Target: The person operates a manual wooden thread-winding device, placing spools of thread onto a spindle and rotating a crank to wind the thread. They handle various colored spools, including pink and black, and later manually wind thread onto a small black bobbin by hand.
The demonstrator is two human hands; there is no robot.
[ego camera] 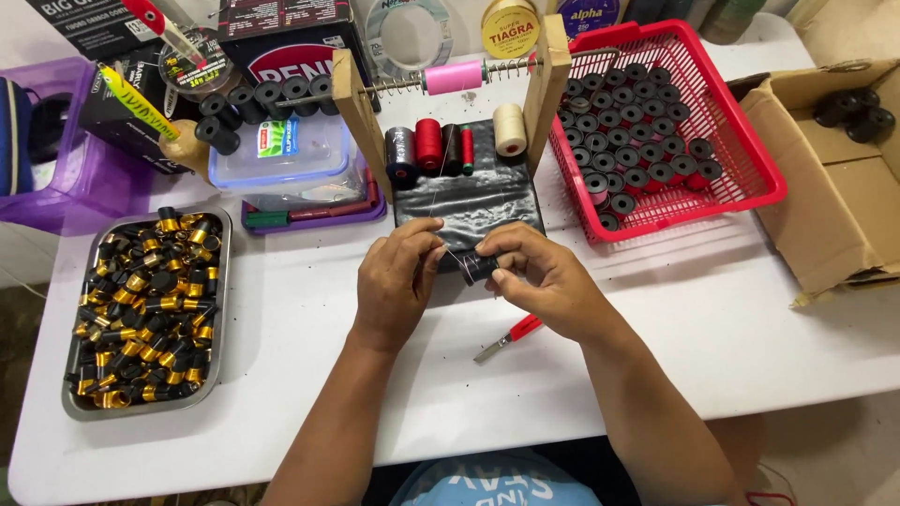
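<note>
My right hand (pixel 542 278) grips a small black spool (pixel 475 268) at the table's middle. My left hand (pixel 397 277) pinches a thin thread (pixel 441 201) that runs from that spool up toward the wooden thread stand (pixel 547 86). The stand carries a pink spool (pixel 453 77) on a metal rod. Below the rod stand dark blue, red, black and cream thread spools (pixel 428 143) on a black pad (pixel 469 201). Both hands are close together over the pad's front edge.
A metal tray (pixel 218 349) at left holds several black and gold rings. A red basket (pixel 750 178) at right holds several black spools. A red-handled cutter (pixel 508 338) lies on the white table (pixel 731 328). Plastic containers, boxes and a cardboard box (pixel 834 201) line the back and right.
</note>
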